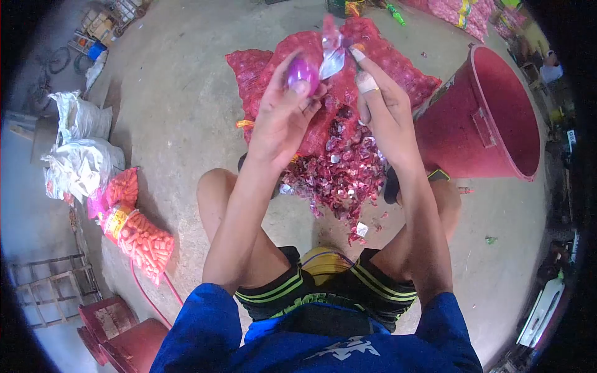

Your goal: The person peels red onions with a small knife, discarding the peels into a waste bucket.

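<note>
Purple onion (303, 73) | clasped at far end of left grip (283, 109) | (peel (333, 61) beside)

Blue short-sleeved shirt (273, 351) with white print (345, 349), black shorts (357, 295) with lime-green stripes (384, 285), pale finger wraps (367, 83)

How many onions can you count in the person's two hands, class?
1: a purple onion, in the left hand. None shows in the right hand, though a small one could be hidden there.
</note>
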`<act>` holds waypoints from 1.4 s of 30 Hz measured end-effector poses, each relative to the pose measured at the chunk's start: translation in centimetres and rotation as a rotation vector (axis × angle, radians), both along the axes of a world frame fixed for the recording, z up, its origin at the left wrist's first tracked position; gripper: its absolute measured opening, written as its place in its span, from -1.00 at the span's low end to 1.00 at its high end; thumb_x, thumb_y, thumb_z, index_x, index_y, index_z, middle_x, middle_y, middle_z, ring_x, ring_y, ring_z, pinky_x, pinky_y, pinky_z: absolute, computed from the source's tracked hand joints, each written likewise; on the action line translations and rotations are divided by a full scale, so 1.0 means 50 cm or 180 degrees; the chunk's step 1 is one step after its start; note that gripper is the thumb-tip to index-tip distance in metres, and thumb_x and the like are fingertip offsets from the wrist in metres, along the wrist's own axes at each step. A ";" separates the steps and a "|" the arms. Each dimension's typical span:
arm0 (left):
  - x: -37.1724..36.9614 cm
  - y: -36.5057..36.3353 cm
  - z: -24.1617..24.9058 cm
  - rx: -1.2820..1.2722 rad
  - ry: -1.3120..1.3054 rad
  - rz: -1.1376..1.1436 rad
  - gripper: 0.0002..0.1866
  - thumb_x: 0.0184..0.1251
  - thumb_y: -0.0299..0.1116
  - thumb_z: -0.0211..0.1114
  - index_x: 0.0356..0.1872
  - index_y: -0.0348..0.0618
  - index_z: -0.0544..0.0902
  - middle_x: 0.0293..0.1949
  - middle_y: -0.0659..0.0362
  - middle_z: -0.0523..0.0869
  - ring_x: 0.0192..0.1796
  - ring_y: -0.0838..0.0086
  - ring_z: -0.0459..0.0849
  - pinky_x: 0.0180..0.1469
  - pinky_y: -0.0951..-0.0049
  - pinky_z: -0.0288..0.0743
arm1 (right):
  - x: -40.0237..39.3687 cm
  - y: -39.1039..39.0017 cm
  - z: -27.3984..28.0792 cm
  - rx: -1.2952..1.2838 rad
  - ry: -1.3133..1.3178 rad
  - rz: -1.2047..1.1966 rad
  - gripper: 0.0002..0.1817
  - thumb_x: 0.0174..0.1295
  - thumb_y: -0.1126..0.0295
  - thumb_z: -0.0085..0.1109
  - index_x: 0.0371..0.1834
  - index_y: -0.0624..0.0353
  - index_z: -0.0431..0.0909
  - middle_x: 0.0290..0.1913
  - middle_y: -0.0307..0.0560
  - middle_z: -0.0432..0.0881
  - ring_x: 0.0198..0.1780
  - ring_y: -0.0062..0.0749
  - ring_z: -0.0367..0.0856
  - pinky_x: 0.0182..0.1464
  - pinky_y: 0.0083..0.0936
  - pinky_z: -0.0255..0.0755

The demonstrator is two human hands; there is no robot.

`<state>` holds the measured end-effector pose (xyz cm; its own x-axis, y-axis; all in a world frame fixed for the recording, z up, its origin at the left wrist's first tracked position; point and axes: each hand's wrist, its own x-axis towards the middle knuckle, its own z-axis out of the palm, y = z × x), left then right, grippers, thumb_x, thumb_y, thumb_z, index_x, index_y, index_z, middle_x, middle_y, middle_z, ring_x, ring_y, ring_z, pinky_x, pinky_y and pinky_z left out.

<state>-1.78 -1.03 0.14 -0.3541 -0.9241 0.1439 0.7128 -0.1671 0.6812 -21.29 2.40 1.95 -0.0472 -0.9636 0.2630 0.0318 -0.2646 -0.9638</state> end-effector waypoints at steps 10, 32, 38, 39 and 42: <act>0.012 0.009 -0.005 -0.0040 -0.0155 -0.0050 -0.26 0.48 -0.39 0.53 0.61 -0.07 0.39 0.25 0.15 0.75 0.25 0.39 0.78 0.29 0.37 0.66 | -0.057 -0.023 -0.004 0.0332 0.0357 -0.0374 -0.41 0.69 0.26 0.05 0.73 0.11 0.36 -0.47 -0.41 0.42 -0.44 -0.72 0.38 -0.36 -0.64 0.28; 0.023 0.012 0.010 -0.0462 -0.0521 0.0435 -0.29 0.19 -0.62 0.66 0.36 -0.20 0.52 0.22 0.07 0.74 0.24 0.38 0.76 0.35 0.33 0.68 | -0.040 0.006 0.008 0.0161 0.1551 0.0075 -0.44 0.59 0.33 0.22 0.61 0.14 0.47 -0.08 0.20 0.84 -0.21 -0.17 0.79 0.06 -0.36 0.60; 0.032 0.002 -0.015 -0.0209 -0.0425 0.0447 -0.31 0.40 -0.28 0.62 0.46 -0.04 0.45 0.33 0.12 0.70 0.36 0.28 0.73 0.49 0.18 0.62 | -0.015 0.031 0.030 -0.0322 0.1598 0.0539 -0.28 0.56 0.32 0.25 0.75 0.06 0.27 -0.37 0.18 0.67 -0.46 -0.19 0.60 -0.24 -0.30 0.47; 0.030 0.006 -0.016 -0.0171 -0.0433 0.0473 -0.30 0.41 -0.22 0.62 0.46 -0.03 0.46 0.33 0.12 0.70 0.36 0.27 0.72 0.49 0.18 0.63 | -0.009 0.031 0.021 -0.0554 0.1630 0.0474 -0.29 0.55 0.33 0.26 0.74 0.06 0.28 -0.37 0.19 0.67 -0.47 -0.13 0.58 -0.26 -0.29 0.46; 0.027 0.006 -0.023 -0.0183 -0.0272 0.0270 -0.29 0.42 -0.17 0.62 0.48 -0.03 0.45 0.33 0.12 0.70 0.37 0.27 0.72 0.50 0.18 0.62 | 0.001 0.033 0.025 -0.0676 0.1638 0.0418 -0.29 0.53 0.35 0.27 0.72 0.07 0.31 -0.33 0.21 0.69 -0.47 0.01 0.57 -0.29 -0.25 0.47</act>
